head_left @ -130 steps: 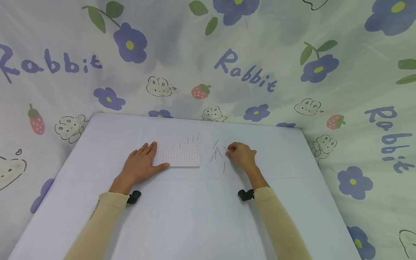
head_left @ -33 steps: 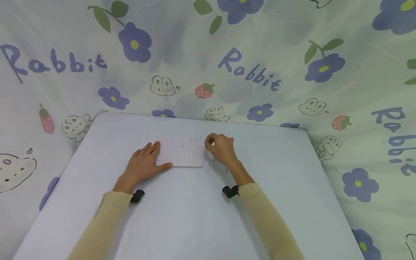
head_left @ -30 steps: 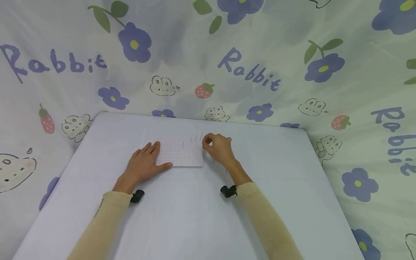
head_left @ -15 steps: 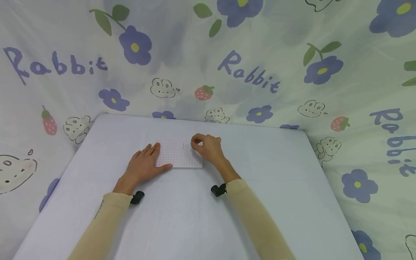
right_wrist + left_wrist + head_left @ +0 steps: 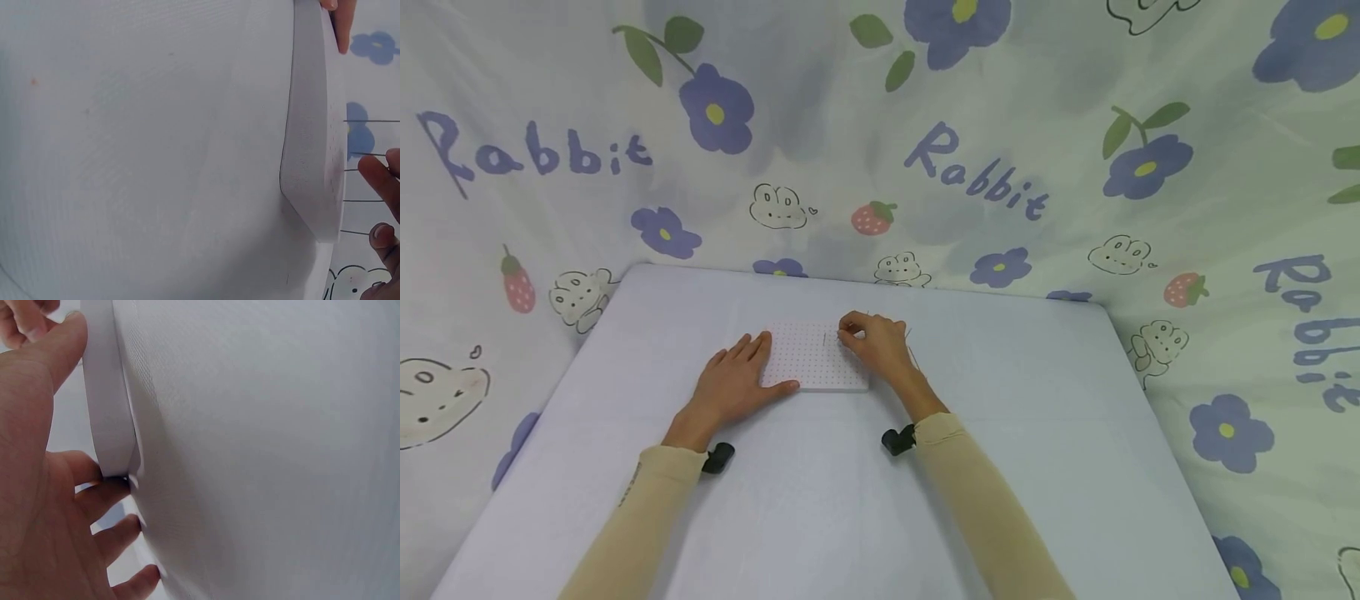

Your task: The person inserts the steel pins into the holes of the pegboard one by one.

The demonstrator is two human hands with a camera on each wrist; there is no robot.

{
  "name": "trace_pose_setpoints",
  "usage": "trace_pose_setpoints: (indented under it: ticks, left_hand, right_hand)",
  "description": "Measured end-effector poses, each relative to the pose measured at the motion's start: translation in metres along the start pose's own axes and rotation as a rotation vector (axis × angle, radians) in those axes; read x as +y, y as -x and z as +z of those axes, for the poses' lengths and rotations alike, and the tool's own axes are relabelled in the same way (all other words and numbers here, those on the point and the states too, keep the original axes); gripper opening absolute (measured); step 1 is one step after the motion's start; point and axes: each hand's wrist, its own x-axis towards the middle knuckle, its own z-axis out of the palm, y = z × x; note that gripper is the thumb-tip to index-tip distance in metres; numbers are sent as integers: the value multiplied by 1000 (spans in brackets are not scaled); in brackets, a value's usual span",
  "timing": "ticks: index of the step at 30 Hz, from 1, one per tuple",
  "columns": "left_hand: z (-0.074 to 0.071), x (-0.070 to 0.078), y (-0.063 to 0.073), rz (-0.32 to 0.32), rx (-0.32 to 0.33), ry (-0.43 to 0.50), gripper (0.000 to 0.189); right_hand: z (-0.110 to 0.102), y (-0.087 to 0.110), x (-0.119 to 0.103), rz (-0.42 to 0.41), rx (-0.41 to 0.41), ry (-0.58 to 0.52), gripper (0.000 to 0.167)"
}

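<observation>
Four standing pins [image 5: 372, 121], thin and dark, rise from the white dotted board [image 5: 801, 367] in the right wrist view, and among them the held pin [image 5: 367, 154] has its lower end at or just above the surface; whether it has entered a hole cannot be told. The right hand [image 5: 882, 346] has thumb and finger brought together on that pin, pinching it over the far right part of the board. The left hand [image 5: 730, 379] grips nothing: its fingers lie straight and spread, braced at the board's left edge, with the thumb against the near edge. That brace should be firm, since a light board could slide on the white tabletop [image 5: 820, 500] under a sideways push. The step appears to be seating the pin; the person would do best to pinch it fairly low, hold it square to the board, let the tip find its hole and press straight down, for so slender a shaft could bend if leaned on. With standing pins so near the fingers, a straight lift away afterwards looks safest. Loose pins [image 5: 913, 358] lie beyond the right hand, partly hidden by it.
</observation>
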Motion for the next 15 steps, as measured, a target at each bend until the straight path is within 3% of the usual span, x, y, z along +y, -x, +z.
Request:
trace_pose_setpoints:
  ticks: [15]
  left_hand:
    - [-1, 2, 1, -3, 3, -2, 112]
  right_hand:
    - [5, -2, -2, -10, 22, 35, 16]
